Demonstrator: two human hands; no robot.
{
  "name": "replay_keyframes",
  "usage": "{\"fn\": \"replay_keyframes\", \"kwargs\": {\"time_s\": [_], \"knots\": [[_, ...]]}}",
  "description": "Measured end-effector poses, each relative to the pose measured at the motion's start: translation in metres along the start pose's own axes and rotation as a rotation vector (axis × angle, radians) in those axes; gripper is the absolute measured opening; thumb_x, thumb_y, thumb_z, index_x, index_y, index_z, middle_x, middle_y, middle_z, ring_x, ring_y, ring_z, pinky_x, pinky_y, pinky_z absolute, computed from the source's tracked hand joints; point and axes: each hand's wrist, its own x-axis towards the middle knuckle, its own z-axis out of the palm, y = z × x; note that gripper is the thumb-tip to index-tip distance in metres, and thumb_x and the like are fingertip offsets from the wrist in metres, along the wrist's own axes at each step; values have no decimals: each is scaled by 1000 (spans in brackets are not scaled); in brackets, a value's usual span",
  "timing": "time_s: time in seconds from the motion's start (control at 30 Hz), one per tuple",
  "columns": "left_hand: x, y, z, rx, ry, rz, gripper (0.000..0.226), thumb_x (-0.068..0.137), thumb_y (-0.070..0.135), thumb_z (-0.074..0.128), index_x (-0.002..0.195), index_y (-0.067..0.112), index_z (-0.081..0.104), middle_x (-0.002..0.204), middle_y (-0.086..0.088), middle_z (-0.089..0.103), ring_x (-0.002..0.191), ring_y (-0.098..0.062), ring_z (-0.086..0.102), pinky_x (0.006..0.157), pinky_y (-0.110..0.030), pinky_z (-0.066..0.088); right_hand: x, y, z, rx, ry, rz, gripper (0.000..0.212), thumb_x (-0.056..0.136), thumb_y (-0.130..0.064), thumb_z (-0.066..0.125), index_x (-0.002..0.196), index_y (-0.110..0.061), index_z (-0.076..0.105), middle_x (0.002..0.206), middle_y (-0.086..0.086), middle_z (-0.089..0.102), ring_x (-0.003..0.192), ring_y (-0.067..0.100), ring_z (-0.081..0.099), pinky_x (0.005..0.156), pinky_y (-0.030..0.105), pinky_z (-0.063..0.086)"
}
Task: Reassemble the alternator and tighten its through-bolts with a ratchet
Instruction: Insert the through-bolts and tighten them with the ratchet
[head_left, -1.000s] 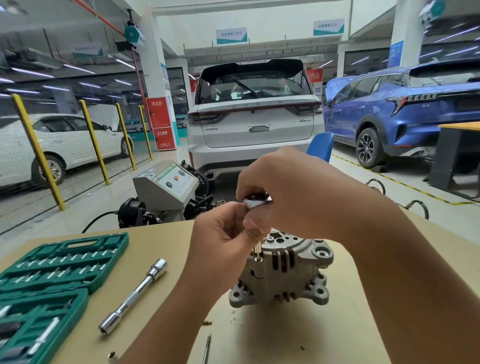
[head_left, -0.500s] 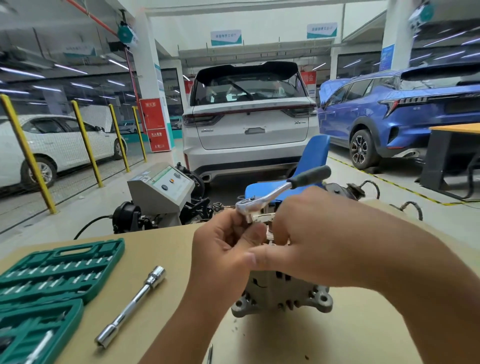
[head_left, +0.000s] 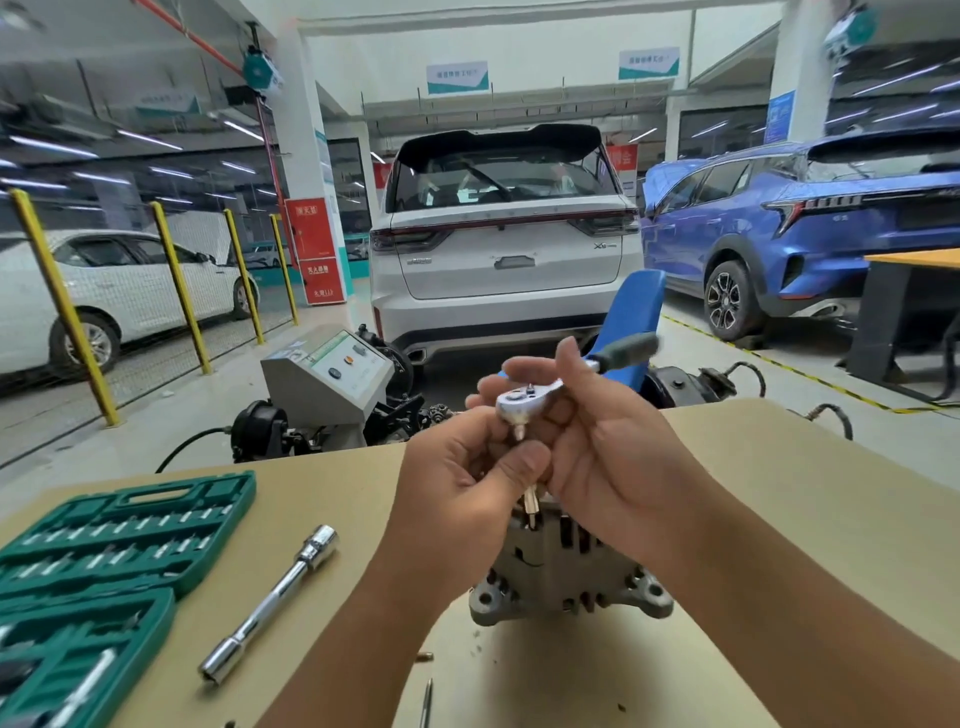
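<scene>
The grey cast alternator stands on the tan table, mostly behind my hands. My right hand holds the ratchet just above it, chrome head toward me, dark handle pointing up and to the right. My left hand pinches a small silver socket or bit under the ratchet's square drive, directly above the alternator's top. Whether the bit is seated on the drive I cannot tell.
A chrome extension bar lies left of the alternator. An open green socket case fills the table's left corner. A thin rod and a small bolt lie near the front edge. Beyond the table stand a grey test machine and a blue chair.
The ratchet has lifted off the alternator and now sits higher between my hands. My right hand has opened its grip around the head, and the left fingers moved under the drive.
</scene>
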Motion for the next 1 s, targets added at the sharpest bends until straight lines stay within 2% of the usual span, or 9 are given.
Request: {"fn": "replay_keyframes", "kwargs": {"time_s": [0.17, 0.23, 0.37, 0.53, 0.67, 0.77, 0.83, 0.9, 1.0], "knots": [[0, -3, 3, 77, 52, 73, 14, 91, 18, 70, 101, 24, 79, 76, 5, 74, 62, -12, 67, 52, -27, 54, -8, 7, -5, 24, -186, -150, 12, 91, -13, 67, 101, -13, 74, 130, 14, 67, 117, 33, 66, 97, 50, 53], [-2, -4, 5, 101, 59, 88, 12, 93, 18, 70, 102, 19, 78, 81, -2, 76, 69, -24, 71, 57, -36, 59, -10, 7, -5, 12, -196, -131, 17, 93, -13, 65, 107, -14, 73, 138, 16, 63, 124, 34, 63, 102, 52, 51], [-2, -5, 4, 39, 48, 3, 15, 92, 16, 67, 100, 22, 79, 82, -2, 77, 75, -20, 74, 67, -37, 63, -7, 5, -3, 194, -43, -5, 37, 94, -38, 54, 120, -13, 66, 123, 15, 72, 113, 30, 71, 92, 45, 58], [-4, -4, 6, 76, 95, 47, 13, 90, 42, 68, 97, 39, 79, 68, 9, 69, 55, -8, 58, 49, -27, 51, -14, 6, 0, -60, -236, -128, 30, 84, 10, 65, 103, -10, 77, 136, 15, 65, 120, 31, 65, 93, 41, 58], [-7, -6, 8, 105, 138, 1, 10, 79, 46, 73, 86, 52, 75, 75, 2, 71, 69, -29, 70, 68, -47, 65, -11, 7, -1, 47, -160, -120, 21, 93, 0, 59, 99, -13, 74, 126, 22, 68, 115, 41, 65, 89, 46, 58], [-5, -5, 7, 168, 158, 40, 27, 88, 24, 67, 84, 49, 76, 69, 9, 70, 57, -11, 63, 57, -26, 59, -11, 7, -6, -62, -236, -143, 38, 83, 15, 55, 105, -10, 73, 135, 21, 64, 127, 45, 56, 101, 47, 50], [-6, -1, 10, 123, 193, -1, 14, 93, 27, 69, 90, 36, 79, 70, -11, 69, 58, -39, 60, 54, -51, 61, -13, 5, -9, -116, -296, -167, 50, 77, 19, 53, 112, -11, 72, 135, 21, 63, 126, 43, 57, 103, 50, 49], [-7, 1, 14, 97, 197, 6, 9, 95, 33, 72, 96, 33, 81, 71, -14, 71, 60, -43, 61, 53, -55, 59, -14, 6, -9, -188, -285, -208, 41, 83, 7, 68, 118, -15, 71, 131, 20, 65, 119, 35, 63, 99, 53, 52], [-7, 2, 19, 55, 171, 31, 15, 88, 36, 74, 101, 32, 81, 84, 1, 80, 75, -16, 76, 65, -29, 61, -11, 10, -5, -126, -138, -190, 40, 87, -33, 73, 121, -12, 69, 125, 18, 70, 114, 31, 69, 90, 44, 59]]}}
